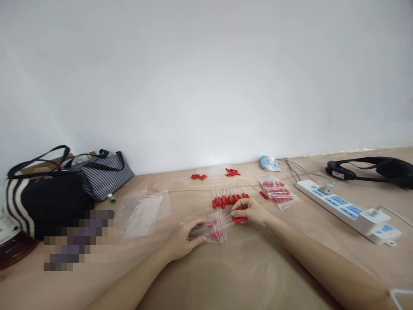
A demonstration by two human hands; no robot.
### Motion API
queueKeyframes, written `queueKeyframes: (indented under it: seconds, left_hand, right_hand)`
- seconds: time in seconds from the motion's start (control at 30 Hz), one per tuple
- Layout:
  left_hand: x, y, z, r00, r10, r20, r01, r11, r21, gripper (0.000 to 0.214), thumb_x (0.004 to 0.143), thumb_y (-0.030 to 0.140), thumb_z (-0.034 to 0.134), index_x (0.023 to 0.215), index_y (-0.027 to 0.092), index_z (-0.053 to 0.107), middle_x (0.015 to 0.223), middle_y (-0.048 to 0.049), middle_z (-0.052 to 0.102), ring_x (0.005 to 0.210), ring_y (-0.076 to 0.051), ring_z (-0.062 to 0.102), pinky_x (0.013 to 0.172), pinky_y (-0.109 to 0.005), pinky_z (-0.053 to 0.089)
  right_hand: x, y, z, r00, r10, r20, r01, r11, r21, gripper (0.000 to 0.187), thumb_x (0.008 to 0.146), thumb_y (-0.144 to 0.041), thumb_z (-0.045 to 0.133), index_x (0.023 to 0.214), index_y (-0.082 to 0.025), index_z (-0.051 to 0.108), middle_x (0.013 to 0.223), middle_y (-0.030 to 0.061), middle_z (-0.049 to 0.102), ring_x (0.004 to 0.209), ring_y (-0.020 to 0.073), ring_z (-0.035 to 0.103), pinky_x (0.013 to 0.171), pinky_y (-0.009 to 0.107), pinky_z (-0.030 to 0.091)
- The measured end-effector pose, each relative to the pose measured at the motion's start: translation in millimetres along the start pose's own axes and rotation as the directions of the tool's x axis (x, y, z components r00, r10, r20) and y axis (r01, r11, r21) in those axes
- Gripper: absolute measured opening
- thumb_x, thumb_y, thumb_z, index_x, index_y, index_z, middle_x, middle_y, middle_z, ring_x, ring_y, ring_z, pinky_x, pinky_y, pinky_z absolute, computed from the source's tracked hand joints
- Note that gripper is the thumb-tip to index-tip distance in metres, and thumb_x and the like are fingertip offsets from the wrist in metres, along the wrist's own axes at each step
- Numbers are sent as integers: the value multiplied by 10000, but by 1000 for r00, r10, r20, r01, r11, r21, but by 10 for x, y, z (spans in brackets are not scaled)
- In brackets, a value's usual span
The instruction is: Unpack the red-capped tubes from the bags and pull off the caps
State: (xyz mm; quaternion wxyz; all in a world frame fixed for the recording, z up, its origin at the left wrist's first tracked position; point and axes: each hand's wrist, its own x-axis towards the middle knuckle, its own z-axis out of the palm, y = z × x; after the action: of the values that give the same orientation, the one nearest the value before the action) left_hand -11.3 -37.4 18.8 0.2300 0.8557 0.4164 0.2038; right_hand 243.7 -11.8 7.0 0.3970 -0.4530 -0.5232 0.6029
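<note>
My left hand (188, 234) pinches a small clear zip bag (220, 236) between thumb and fingers. Red pieces show through the plastic, and the bag's red-lined mouth faces right. My right hand (250, 211) grips several thin pale sticks with red handles (238, 220); their thin ends point left at the bag mouth, and I cannot tell how far in they reach. Just beyond the hands lies a row of similar red-handled sticks (227, 200), thin ends away from me. One loose red-handled stick (263, 195) rests to the right of the row.
Filled zip bags (280, 193) lie right of the row; flat clear bags (143, 215) lie left. More red-handled sticks (232, 172) sit near the wall with a tissue pack (270, 163). A power strip (335, 202) and black headset (380, 170) are right, a striped bag (106, 176) left.
</note>
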Motion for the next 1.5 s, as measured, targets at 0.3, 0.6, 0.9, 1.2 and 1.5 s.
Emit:
queueKeyframes:
  seconds: [0.3,0.6,0.9,1.2,1.5]
  left_hand:
    - [-7,36,-13,1000,-8,-7,8,1000,12,369,735,347,571,1082,229,530,1125,-34,585,1019,-201,534,887,-334,415]
    - [0,42,-19,1000,10,-2,-10,1000,24,355,744,349,563,1072,220,524,1115,-39,586,1011,-197,537,880,-328,414]
    - [-1,14,-8,1000,6,-1,-6,999,46,363,739,342,567,1074,210,526,1131,-43,580,1022,-201,535,875,-323,415]
    - [1,7,-6,1000,12,4,-12,999,43,361,749,370,556,1076,223,520,1126,-38,584,1015,-198,540,871,-327,420]
    - [-2,2,-2,1000,11,-7,-11,999,53,371,741,363,564,1081,222,521,1138,-44,579,1027,-201,533,879,-335,416]
  right_hand:
    - [33,-246,-630,986,-68,-152,70,997,10,276,477,-245,760,670,-135,596,615,24,640,538,114,591,448,193,444]
    - [255,75,-798,599,-380,-705,81,904,-419,207,599,-344,583,677,-153,588,629,53,638,632,195,587,594,299,429]
    - [277,164,-603,612,-534,-583,33,755,-655,192,641,-348,518,628,-168,585,648,52,636,643,194,576,626,286,386]
    - [219,114,-668,646,-572,-505,19,674,-738,277,752,-381,441,718,-159,603,680,47,651,604,161,585,570,244,402]
    - [189,83,-817,620,-593,-514,-220,497,-840,224,717,-215,451,810,-128,636,914,133,608,928,258,500,787,358,345]
